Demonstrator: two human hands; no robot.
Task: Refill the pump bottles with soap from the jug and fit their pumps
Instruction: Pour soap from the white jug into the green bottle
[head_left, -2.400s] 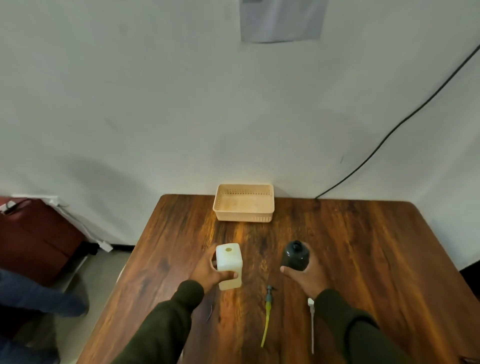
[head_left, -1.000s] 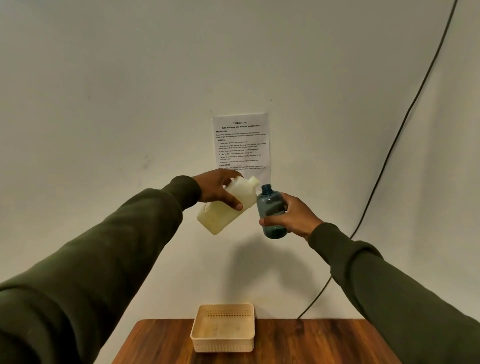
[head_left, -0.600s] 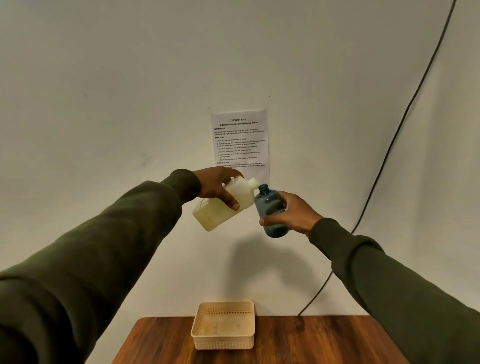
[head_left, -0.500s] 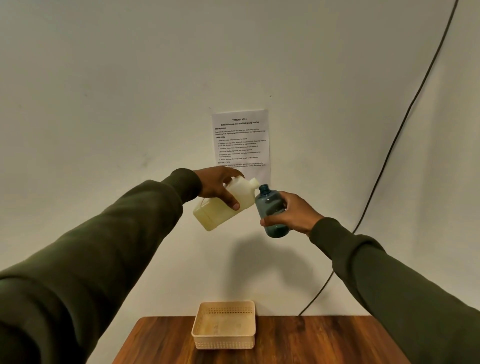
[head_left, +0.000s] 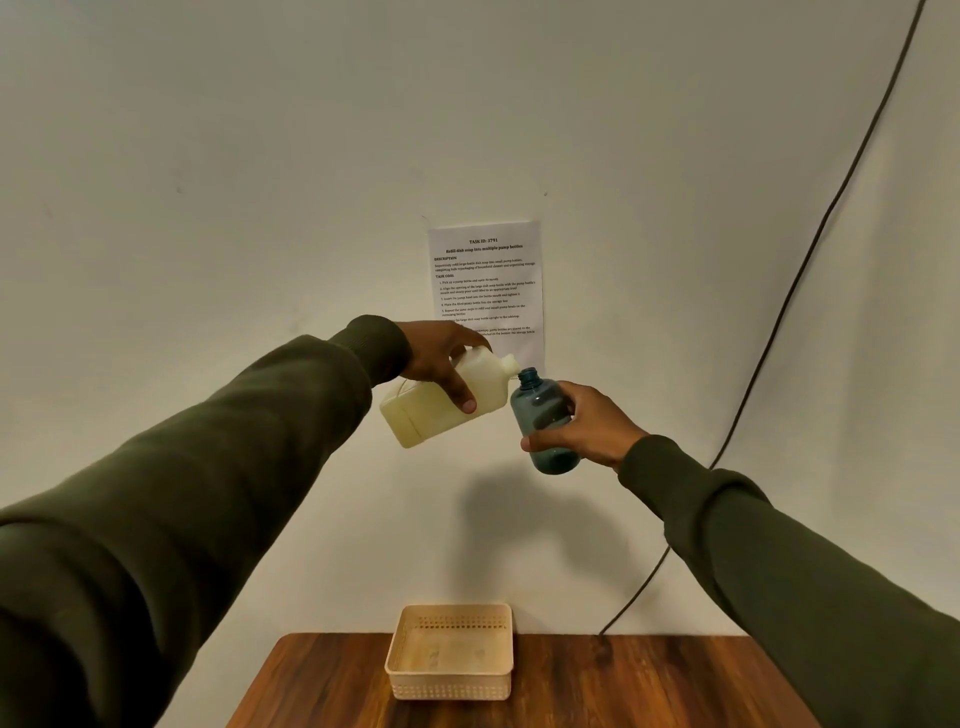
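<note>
Jug (head_left: 441, 408) and bottle (head_left: 543, 421) in hands

Single head-worn wide-angle view, facing forward at the wall (head_left: 208, 156); raised hands mid-frame at arm's length, surface (head_left: 623, 686) edge at bottom.

Wall sheet (head_left: 485, 283) reads "TASK ID: 3791".

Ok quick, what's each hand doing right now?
Left hand: closed around the tilted white soap jug.
Right hand: closed around the blue pump bottle, which has no pump on.
</note>
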